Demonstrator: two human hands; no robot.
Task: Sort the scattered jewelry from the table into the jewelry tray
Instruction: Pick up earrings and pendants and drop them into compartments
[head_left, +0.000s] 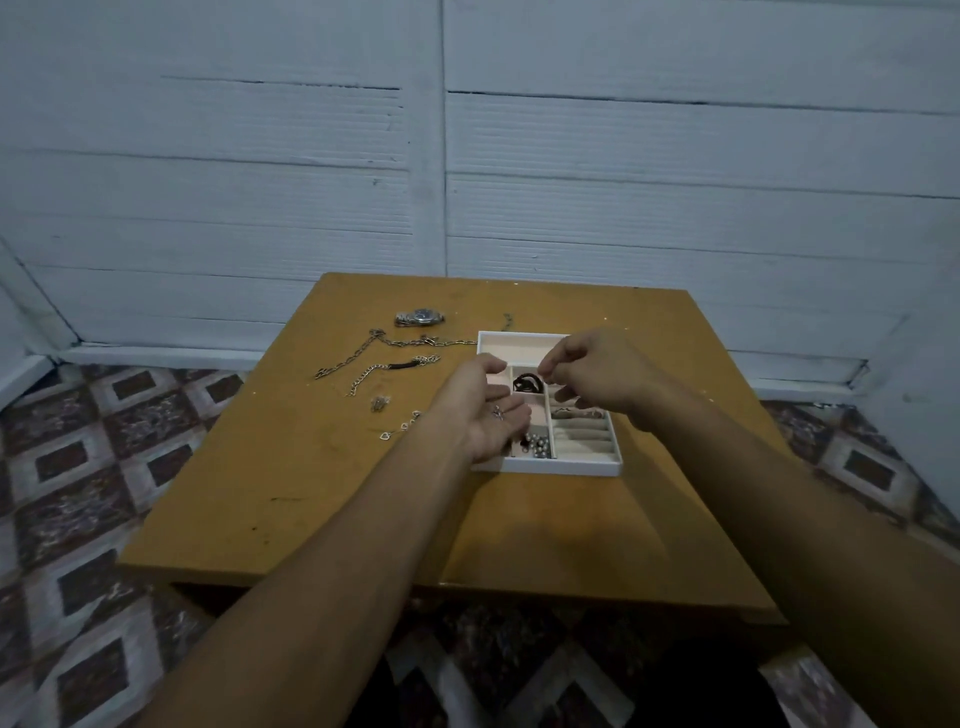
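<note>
- The left hand (488, 410) lies palm up over the left side of the jewelry tray (592, 466), fingers loosely spread, with a small silver piece (498, 413) resting on the palm.
- The right hand (597, 376) hovers over the tray's upper middle, thumb and forefinger drawn together; whether they pinch anything is too small to tell.
- The white tray sits on the wooden table (322, 467), right of centre; one compartment holds a dark coiled item (525, 383), another near the front holds grey beads (540, 447).
- Left of the tray on the table lie a wristwatch (420, 317), a long chain (384, 345), a bracelet with a dark bar (397, 368), a small cluster (380, 402) and a thin chain (397, 429).
</note>
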